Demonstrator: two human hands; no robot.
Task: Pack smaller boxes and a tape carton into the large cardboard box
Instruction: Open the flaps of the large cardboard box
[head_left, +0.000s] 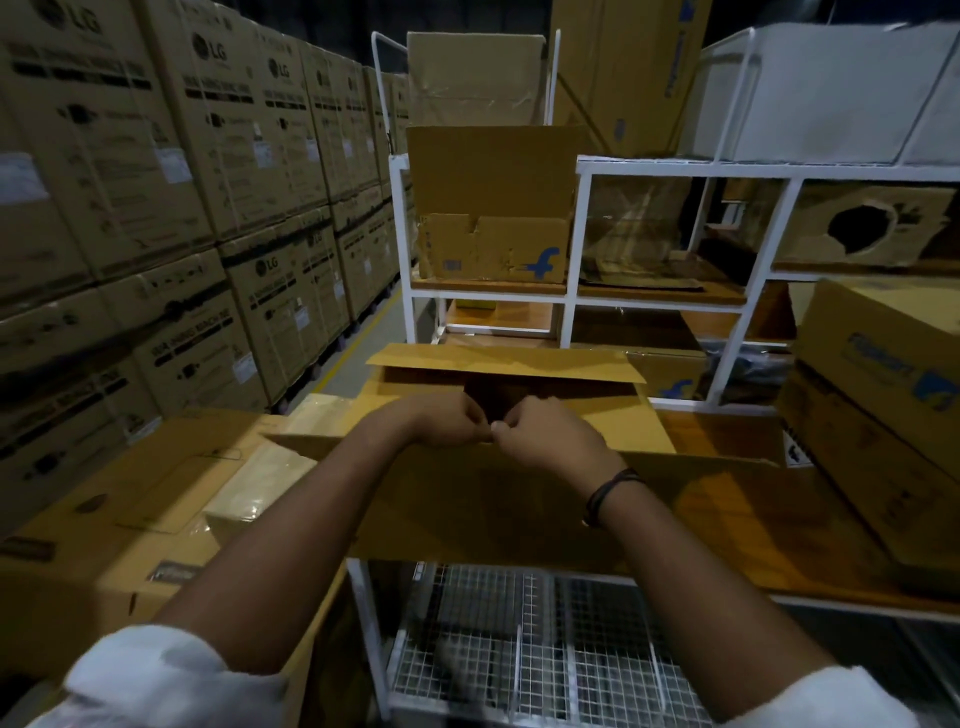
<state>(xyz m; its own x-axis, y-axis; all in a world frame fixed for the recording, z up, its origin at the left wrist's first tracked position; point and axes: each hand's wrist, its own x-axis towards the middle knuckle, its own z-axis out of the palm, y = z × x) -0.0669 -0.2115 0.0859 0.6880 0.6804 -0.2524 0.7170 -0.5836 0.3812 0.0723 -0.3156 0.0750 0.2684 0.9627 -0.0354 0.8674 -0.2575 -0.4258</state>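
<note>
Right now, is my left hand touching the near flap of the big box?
Touching. The head view shows the left hand gripping the top edge of the near flap of the large cardboard box, with no gap.

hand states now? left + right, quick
Left hand: closed, fingers curled over the top edge of the box flap.
Right hand: closed on the same flap edge, right beside the left.

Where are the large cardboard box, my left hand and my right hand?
large cardboard box (467, 504): head view, near flap.
left hand (441, 418): head view, its back.
right hand (550, 436): head view, its back.
</note>
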